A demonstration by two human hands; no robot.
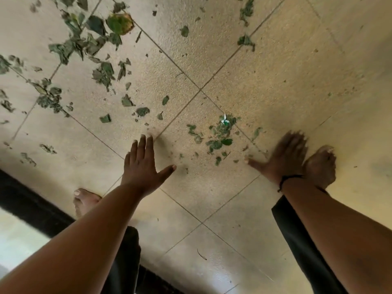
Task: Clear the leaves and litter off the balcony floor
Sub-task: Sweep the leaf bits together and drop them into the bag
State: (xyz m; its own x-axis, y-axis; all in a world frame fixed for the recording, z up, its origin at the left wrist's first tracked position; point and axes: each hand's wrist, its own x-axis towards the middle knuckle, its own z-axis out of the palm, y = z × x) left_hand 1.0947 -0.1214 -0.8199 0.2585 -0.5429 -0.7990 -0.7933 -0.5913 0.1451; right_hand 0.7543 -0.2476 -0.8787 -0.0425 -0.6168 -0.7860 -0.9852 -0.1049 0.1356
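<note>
Head cam looks straight down at a beige tiled balcony floor point(286, 66), grout lines running diagonally across the shot. No bin, bag or dustpan shows up anywhere, so nothing is holding the mess.

Far left there's a dark strip point(31, 204) along the floor's edge with something pale beyond it, can't tell what. Above that, the upper left is where most of the leaves point(63, 49) are, torn dull green bits scattered loosely over several tiles. One bigger leaf point(119, 23), green going yellow-brown at the rim, lies flat near the top, roughly oval with its long axis tipped a little off horizontal.

The left foot point(84, 201) is bare on the tile. Just right of it the left hand point(144, 166) is spread flat, palm down, fingers straight and pointing up the frame, thumb out toward the right. It holds nothing; can't tell if it's actually touching the floor.

Between the two hands sits a small clump of leaf scraps point(220, 132) with a tiny white and green bit of litter point(224, 119) on top.

The right hand point(286, 155) is blurry, fingers splayed and flat, thumb pointing left toward the clump, gripping nothing. A black cord bracelet point(288, 179) circles that wrist. The bare right foot point(320, 164) is right behind it.
</note>
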